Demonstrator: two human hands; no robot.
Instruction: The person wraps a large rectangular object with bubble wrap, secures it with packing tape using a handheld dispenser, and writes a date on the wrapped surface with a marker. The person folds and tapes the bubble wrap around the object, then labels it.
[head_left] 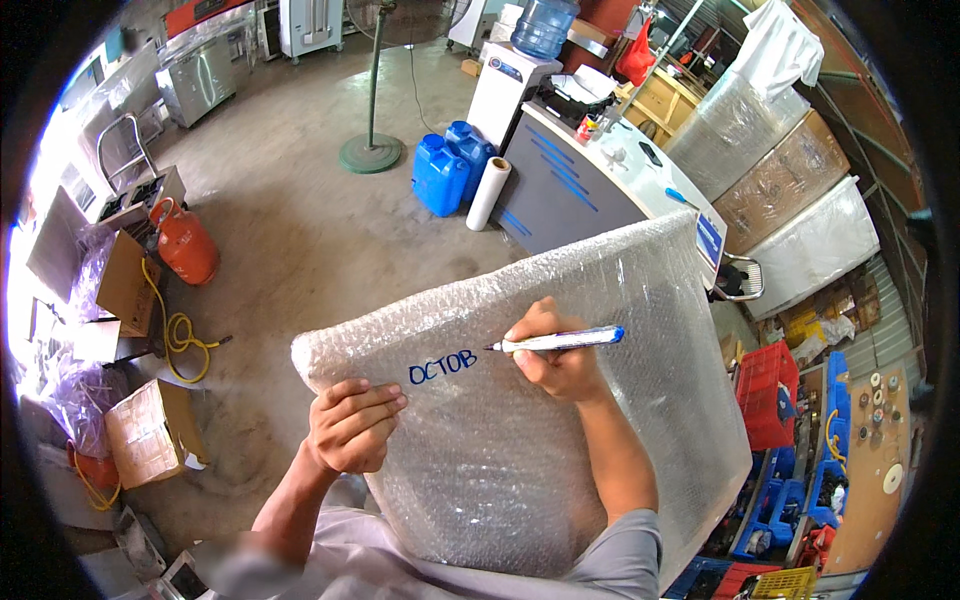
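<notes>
A big sheet of clear bubble wrap (480, 480) spreads in front of me, its far edge a thick rounded roll. My left hand (352, 425) is closed at its left edge, fingers curled over the wrap and thumb side hidden. In my right hand (553, 360) is a white marker pen (575, 340) with a blue end, pinched between thumb and fingers. Its dark tip points left and meets the wrap just right of some blue handwritten letters (443, 366). Whatever lies under the wrap is too blurred to make out.
A grey desk (560, 170) stands ahead, with blue jerrycans (440, 175) and a white film roll (489, 194) beside it. An orange gas cylinder (186, 242), yellow hose (178, 335) and cardboard box (150, 428) are at left. A red crate (766, 395) and blue bins (775, 505) are at right.
</notes>
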